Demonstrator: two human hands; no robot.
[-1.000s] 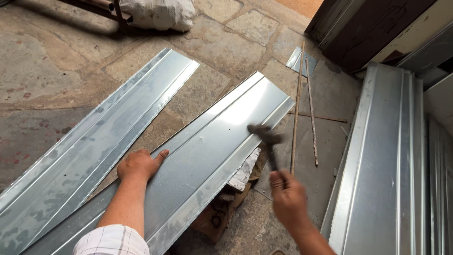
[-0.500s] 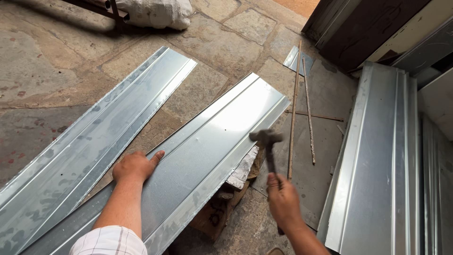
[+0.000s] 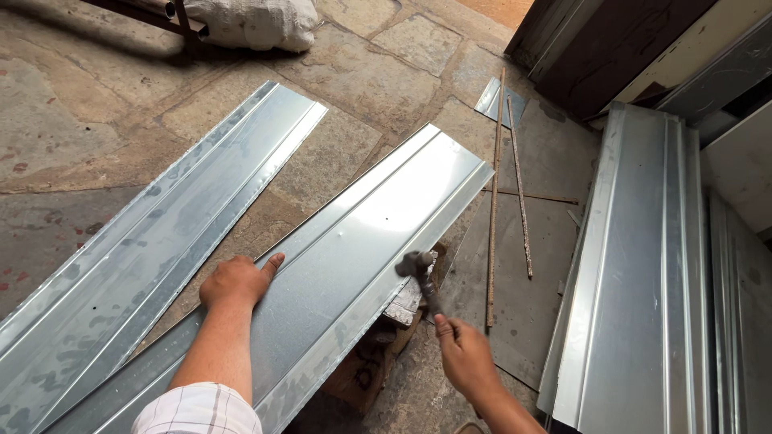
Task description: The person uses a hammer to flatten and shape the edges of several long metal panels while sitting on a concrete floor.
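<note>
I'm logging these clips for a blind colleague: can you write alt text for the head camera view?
A person's right hand holds a hammer at the folded edge of a long galvanised metal sheet, while the left hand presses flat on it. The sheet rests on a wooden block on a stone floor, with a second sheet to the left and stacked sheets to the right.

Middle sheet [image 3: 354, 249] lies on floor [image 3: 88, 137], near edge propped on what looks like a wood block [image 3: 406, 301]. Second sheet [image 3: 161, 233] left of it, rods [image 3: 507, 185] right, sheet stack [image 3: 643, 265] far right, sack [image 3: 253, 20] behind.
</note>
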